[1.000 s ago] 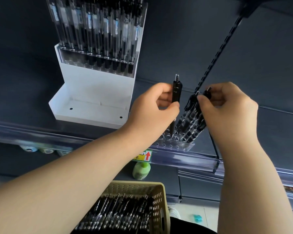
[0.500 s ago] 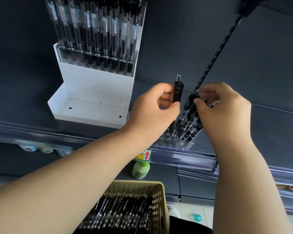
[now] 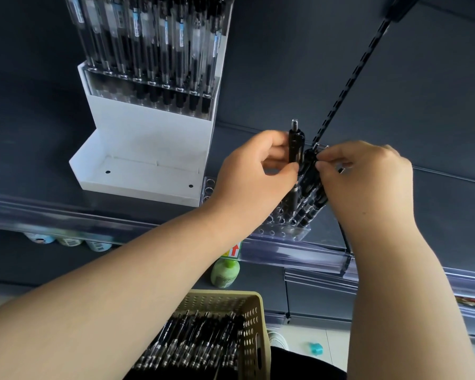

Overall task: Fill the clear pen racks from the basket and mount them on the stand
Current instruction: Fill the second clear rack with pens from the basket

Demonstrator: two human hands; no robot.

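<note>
A clear pen rack lies on the dark shelf with a few black pens standing in its holes. My left hand is shut on one black pen, held upright over the rack. My right hand pinches the tops of the pens standing in the rack. The white stand is at the upper left; a filled clear rack of pens is mounted on its top tier and its lower tray is bare. The beige basket of black pens sits at the bottom centre.
A black slotted upright runs diagonally from the top right down behind my hands. A clear price rail edges the shelf. A green bottle and small jars stand on the lower shelf.
My right hand has slid left and closed in on the pen tops in the rack. My left hand holds its pen in nearly the same spot.
</note>
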